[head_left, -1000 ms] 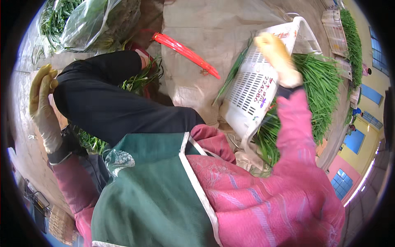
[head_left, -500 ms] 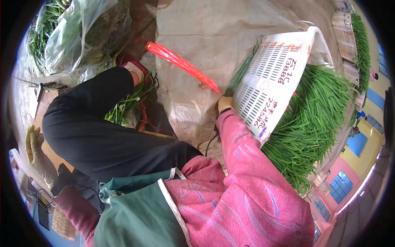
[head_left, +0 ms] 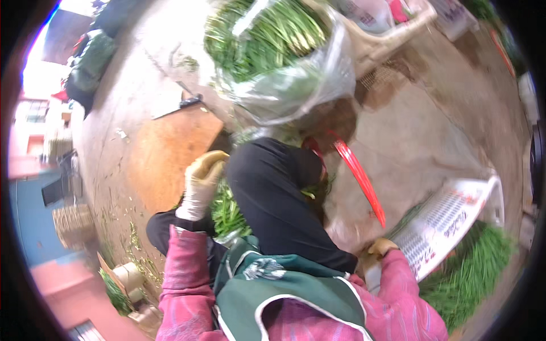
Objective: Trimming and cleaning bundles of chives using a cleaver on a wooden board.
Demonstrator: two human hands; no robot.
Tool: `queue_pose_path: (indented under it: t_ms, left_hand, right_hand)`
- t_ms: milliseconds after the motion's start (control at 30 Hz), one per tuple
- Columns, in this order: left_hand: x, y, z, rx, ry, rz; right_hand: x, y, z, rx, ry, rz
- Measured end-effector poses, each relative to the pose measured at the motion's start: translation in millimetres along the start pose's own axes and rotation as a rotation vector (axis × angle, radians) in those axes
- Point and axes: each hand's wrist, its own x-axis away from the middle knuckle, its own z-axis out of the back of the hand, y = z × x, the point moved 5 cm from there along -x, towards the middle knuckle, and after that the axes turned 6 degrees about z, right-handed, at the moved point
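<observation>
My left hand (head_left: 203,181), in a pale yellowish glove, is raised beside my left knee. Its fingers are loosely bent, with nothing visible in them. Cut green stalks (head_left: 229,215) lie just below it. At the near left edge of a tilted white slotted plastic crate (head_left: 449,221) is my gloved right hand (head_left: 382,248). Its fingers are curled; blur and the sleeve hide what they hold. Long, thin green leaves (head_left: 472,273) fill the crate and spill out on its right. A red ribbon-like strip (head_left: 361,181) lies on the sheet beyond my right hand.
A clear plastic bag (head_left: 284,94) holding green stalks (head_left: 273,40) stands ahead. An orange-brown board (head_left: 170,150) with a dark-handled blade (head_left: 185,102) lies left of my knee. Twine rolls (head_left: 74,226) stand at far left. Another pale crate (head_left: 392,34) is at the back.
The view has swung left, bringing the board and bag into fuller sight. My left hand has come in beside my knee, its fingers more bent. My right hand stays at the crate.
</observation>
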Motion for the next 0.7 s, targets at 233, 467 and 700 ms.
queue_pose_path:
  t_ms: [233, 467, 700]
  left_hand:
    - [3, -49, 11, 0.518, 0.03, 0.159]
    - [17, -72, 11, 0.631, 0.024, 0.119]
    - [18, -108, 4, 0.802, 0.1, 0.239]
  right_hand:
    - [153, -132, 290, -0.413, 0.857, 0.355]
    - [211, -370, 436, 0.007, 1.362, 0.942]
    - [119, -415, 554, 0.22, 1.377, 0.335]
